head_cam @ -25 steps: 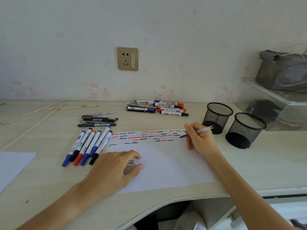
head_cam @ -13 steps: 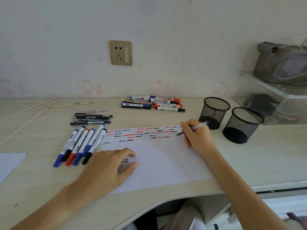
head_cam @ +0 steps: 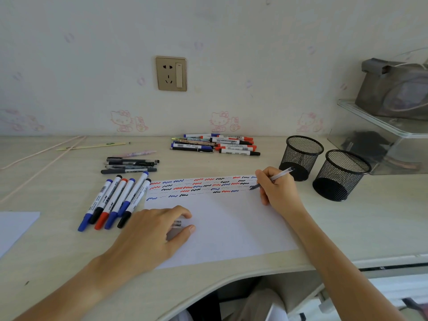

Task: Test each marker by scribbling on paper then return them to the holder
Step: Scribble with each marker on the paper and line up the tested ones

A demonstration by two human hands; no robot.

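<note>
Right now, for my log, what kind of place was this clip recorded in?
Most likely a home desk in a child's room or study corner: cartoon-cat wallpaper behind a pale desk, a wall socket, and two mesh pen holders beside scattered markers.

Right hand (head_cam: pixel 279 189) grips pen (head_cam: pixel 273 178) – tip on paper (head_cam: pixel 231 223); left hand (head_cam: pixel 150 235) holds cap (head_cam: pixel 177 224).

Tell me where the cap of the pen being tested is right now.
In the head view, the clear cap sits under the left hand, pinched between its fingers on the paper, right of the marker row.
</note>
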